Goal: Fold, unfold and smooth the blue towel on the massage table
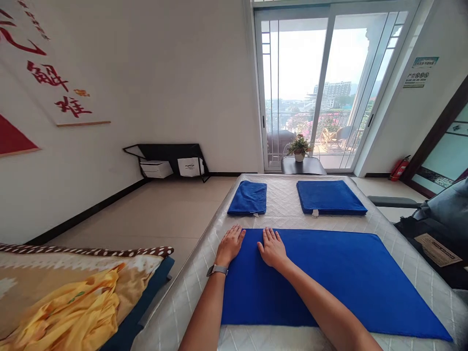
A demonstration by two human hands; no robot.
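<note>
A large blue towel point(340, 282) lies spread flat on a white quilted mattress point(281, 207). My left hand point(230, 245), with a watch on its wrist, lies flat and open on the towel's far left corner, partly on the mattress. My right hand point(272, 247) rests flat and open on the towel just beside it, fingers pointing away from me. Beyond them lie two folded blue towels: a smaller one point(248, 197) on the left and a wider one point(330, 197) on the right.
Yellow and patterned bedding point(66, 297) is heaped at the lower left. A tiled floor runs left of the mattress to a black shelf point(170, 158). A potted plant point(299, 146) stands on a dark stool before sliding glass doors. Dark furniture point(435, 229) stands at the right.
</note>
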